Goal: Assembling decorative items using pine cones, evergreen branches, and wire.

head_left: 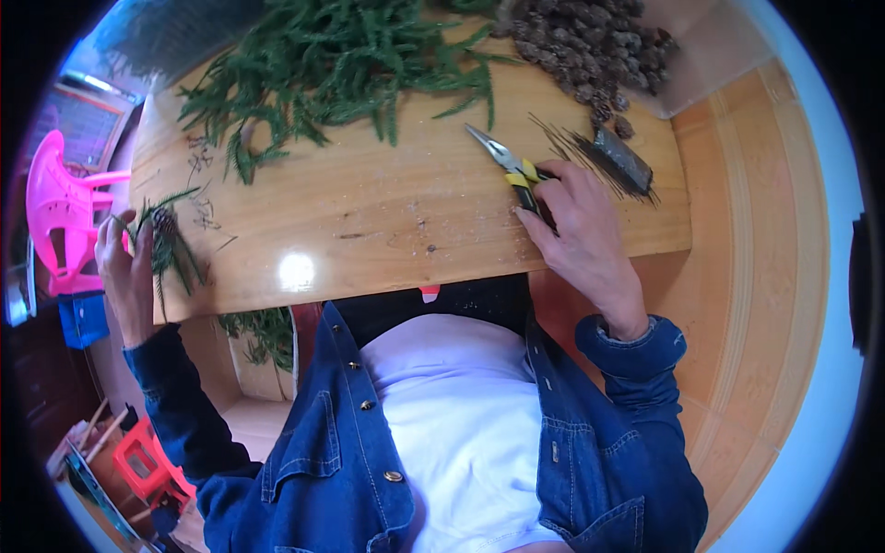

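**Left hand on a sprig with a cone, right hand on the pliers**

Your left hand is at the near left edge of the wooden surface, fingers curled closed around a small green sprig with a pine cone at its top. The sprig hangs partly over the surface edge.

Your right hand lies near the right end of the surface, palm down, fingers bent over the handles of the pliers. The handles are yellow and black; the metal nose points far left, lying flat on the wood. Whether the hand grips firmly or just rests on them, can't tell.

Just right of the pliers sits a bundle of thin dark wires, touching or nearly touching your fingers. Far right: a heap of pine cones. Far centre: a big pile of green branches.

A pink plastic chair stands left of the surface. More green cuttings lie below the near edge.
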`<move>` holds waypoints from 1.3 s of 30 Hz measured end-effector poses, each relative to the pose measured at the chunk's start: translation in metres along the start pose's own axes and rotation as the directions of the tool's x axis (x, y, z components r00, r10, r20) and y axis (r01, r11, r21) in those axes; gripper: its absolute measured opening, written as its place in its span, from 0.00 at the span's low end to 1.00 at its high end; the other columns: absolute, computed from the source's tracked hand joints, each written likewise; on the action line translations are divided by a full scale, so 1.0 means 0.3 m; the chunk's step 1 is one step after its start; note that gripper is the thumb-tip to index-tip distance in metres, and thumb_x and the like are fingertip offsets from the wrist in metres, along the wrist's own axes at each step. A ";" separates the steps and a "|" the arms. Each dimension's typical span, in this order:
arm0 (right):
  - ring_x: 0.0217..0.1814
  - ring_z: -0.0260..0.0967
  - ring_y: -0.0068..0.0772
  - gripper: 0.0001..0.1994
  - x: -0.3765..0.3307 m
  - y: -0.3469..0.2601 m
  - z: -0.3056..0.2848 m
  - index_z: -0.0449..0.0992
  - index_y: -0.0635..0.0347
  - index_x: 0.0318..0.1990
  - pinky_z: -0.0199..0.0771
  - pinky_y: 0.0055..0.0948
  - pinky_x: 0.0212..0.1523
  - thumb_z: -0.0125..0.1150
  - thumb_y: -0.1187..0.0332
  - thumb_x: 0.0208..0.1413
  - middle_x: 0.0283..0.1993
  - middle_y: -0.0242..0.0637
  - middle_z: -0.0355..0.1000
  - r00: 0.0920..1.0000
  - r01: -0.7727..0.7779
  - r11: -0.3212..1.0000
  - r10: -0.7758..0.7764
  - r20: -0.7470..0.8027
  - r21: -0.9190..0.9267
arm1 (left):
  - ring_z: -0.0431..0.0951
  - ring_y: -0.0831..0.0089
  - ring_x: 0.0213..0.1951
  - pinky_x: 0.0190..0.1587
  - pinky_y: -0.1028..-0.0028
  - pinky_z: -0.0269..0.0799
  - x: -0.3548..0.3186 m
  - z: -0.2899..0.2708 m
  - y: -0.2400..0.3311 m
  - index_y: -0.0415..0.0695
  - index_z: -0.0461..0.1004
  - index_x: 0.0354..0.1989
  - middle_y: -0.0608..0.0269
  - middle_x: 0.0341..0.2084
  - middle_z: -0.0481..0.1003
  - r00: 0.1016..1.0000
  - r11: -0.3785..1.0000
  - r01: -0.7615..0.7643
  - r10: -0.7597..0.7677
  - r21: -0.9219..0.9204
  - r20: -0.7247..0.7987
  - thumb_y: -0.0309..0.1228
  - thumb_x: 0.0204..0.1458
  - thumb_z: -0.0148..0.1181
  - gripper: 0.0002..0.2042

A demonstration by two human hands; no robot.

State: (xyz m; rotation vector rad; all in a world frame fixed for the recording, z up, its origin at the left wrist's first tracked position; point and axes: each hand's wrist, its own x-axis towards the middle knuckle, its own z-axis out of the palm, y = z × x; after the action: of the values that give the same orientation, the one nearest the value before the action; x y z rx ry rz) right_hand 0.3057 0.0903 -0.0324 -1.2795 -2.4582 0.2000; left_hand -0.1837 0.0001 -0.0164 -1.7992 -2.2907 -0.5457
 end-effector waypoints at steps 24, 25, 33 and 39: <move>0.32 0.70 0.52 0.03 0.069 0.272 -0.055 0.68 0.65 0.30 0.70 0.45 0.30 0.50 0.74 0.49 0.31 0.47 0.69 0.993 0.039 0.890 0.018 0.121 -0.454 | 0.68 0.75 0.39 0.43 0.75 0.64 -0.187 -0.135 -0.076 0.36 0.69 0.43 0.64 0.36 0.70 0.890 0.898 0.306 -0.153 -0.316 0.429 0.28 0.57 0.50 0.10; 0.32 0.70 0.52 0.03 0.068 0.273 -0.055 0.68 0.65 0.30 0.70 0.45 0.30 0.50 0.74 0.49 0.31 0.47 0.69 0.993 0.047 0.891 0.008 0.121 -0.452 | 0.68 0.76 0.38 0.43 0.76 0.64 -0.205 -0.153 -0.078 0.36 0.69 0.43 0.65 0.36 0.70 0.873 0.880 0.361 -0.203 -0.308 0.442 0.28 0.57 0.51 0.10; 0.33 0.69 0.53 0.03 0.069 0.274 -0.054 0.67 0.64 0.29 0.69 0.45 0.30 0.50 0.74 0.49 0.31 0.47 0.69 0.994 0.019 0.910 0.028 0.106 -0.415 | 0.65 0.81 0.30 0.36 0.78 0.64 -0.344 -0.336 -0.102 0.34 0.70 0.45 0.64 0.31 0.71 0.900 0.940 0.335 -0.298 -0.066 0.319 0.30 0.55 0.56 0.14; 0.35 0.68 0.53 0.03 0.075 0.261 -0.056 0.66 0.63 0.29 0.68 0.45 0.32 0.50 0.73 0.50 0.33 0.45 0.69 0.993 -0.018 0.926 0.059 0.098 -0.378 | 0.67 0.78 0.30 0.36 0.77 0.65 -0.243 -0.334 0.163 0.33 0.70 0.45 0.63 0.30 0.72 0.907 0.917 0.397 -0.386 -0.038 0.168 0.28 0.54 0.57 0.14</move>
State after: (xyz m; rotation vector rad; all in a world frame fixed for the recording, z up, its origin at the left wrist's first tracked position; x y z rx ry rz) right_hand 0.3599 0.1534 -0.0338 -1.5047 -2.6533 -0.2138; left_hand -0.1267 -0.0946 0.0579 -1.4537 -2.8005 -0.5662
